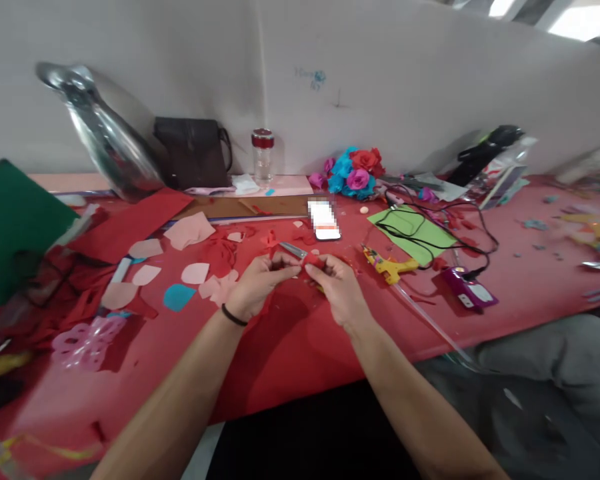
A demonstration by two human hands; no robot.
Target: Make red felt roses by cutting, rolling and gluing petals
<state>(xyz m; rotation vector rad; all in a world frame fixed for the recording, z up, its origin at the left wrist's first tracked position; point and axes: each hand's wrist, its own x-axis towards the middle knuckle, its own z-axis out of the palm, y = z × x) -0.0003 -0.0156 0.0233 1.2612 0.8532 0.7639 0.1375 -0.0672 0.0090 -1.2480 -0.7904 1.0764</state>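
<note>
Over the red-covered table, my left hand (pixel 260 283), with a dark band at the wrist, is closed, its thumb and fingertips pinching at a small red piece (pixel 312 261). My right hand (pixel 339 287) grips the same piece from the other side, thumb on top. The piece looks like thin craft sheet; its exact shape is partly hidden by my fingers. Just behind my fingertips lies a pair of scissors (pixel 293 250), blades towards the left, handles mostly covered. Red scraps (pixel 220 253) and pink petal-shaped cutouts (pixel 195 273) are spread left of my hands.
A phone (pixel 324 220) lies behind my hands. To the right are a yellow glue gun (pixel 390 265), a green sheet (pixel 415 233) under black cables and a purple power box (pixel 465 290). Paper flowers (pixel 357 175), a jar (pixel 263 157) and a metal jug (pixel 105 133) stand along the wall.
</note>
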